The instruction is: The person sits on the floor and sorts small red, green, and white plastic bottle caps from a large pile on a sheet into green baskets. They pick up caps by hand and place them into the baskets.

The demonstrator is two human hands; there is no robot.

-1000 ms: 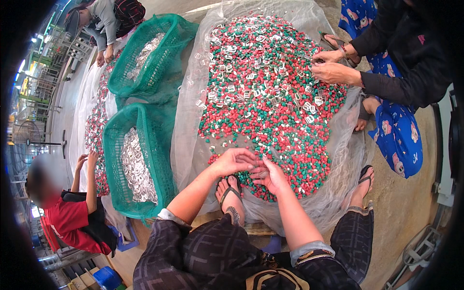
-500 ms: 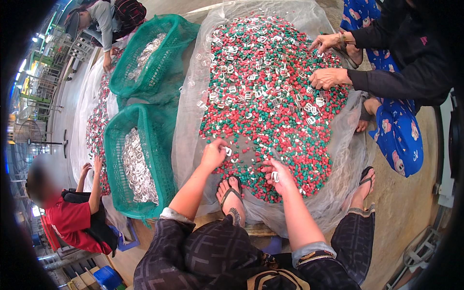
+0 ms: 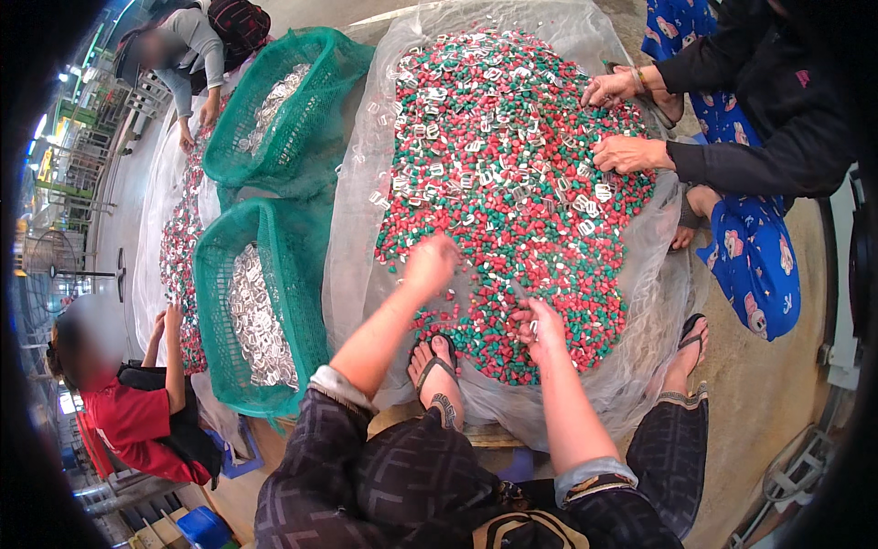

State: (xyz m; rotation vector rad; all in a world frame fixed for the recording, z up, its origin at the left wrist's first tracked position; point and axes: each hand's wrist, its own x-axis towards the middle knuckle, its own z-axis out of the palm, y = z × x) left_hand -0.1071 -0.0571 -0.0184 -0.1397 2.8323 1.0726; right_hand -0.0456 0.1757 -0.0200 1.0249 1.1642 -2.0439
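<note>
A broad heap of red and green pebble-like pieces (image 3: 512, 265) lies before me, with white slotted buckles (image 3: 585, 227) scattered through it. My left hand (image 3: 432, 265) is over the near left part of the heap; motion smears its fingers, and whether it holds anything does not show. Lower and to the right, my right hand (image 3: 546, 328) is closed, its fingers pinching a small white buckle (image 3: 533, 327) that is partly hidden. To my left, a basket lined with green net (image 3: 210, 320) holds many pale buckles (image 3: 261, 320).
White mesh sheeting (image 3: 352, 238) lies under the heap. A second green-netted basket (image 3: 219, 151) stands farther off at left. Across at right, a co-worker's hands (image 3: 631, 154) touch the heap. Two more people (image 3: 137, 412) work along another strip of pieces at left. My sandalled foot (image 3: 434, 366) borders the heap.
My left hand has moved up and slightly right; the buckle seen in it before no longer shows. My right hand has shifted slightly right and up, its buckle now less visible.
</note>
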